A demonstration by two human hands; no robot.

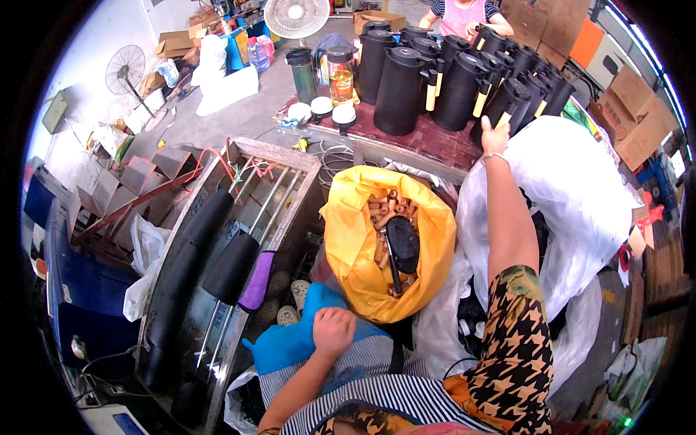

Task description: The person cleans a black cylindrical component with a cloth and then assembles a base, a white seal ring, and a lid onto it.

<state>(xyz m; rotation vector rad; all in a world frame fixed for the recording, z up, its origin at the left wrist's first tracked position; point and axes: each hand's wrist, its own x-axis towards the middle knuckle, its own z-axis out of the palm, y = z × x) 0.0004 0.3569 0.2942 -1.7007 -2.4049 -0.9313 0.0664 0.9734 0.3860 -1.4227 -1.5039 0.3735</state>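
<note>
My right hand [495, 138] reaches forward to the near edge of the table, its fingers closed at the wooden handle of a black jug [512, 96]. Several more black jugs [400, 94] with light wooden handles stand upright, crowded together. My left hand [334, 330] is curled into a fist above blue cloth [290, 344] at my lap, and nothing shows in it. Between my arms sits a yellow bag [341, 246], open at the top, holding small brown wooden pieces [382, 210]. A black rounded part [403, 243] and a slim black strip lie on them.
White plastic bags [580, 181] bulge at my right. To my left, a wooden-framed trough [308, 163] carries metal rods and black and purple rollers [257, 281]. A glass bottle [341, 76] and white-topped lids [344, 114] stand on the table [442, 148]. Another person [467, 14] is behind the jugs.
</note>
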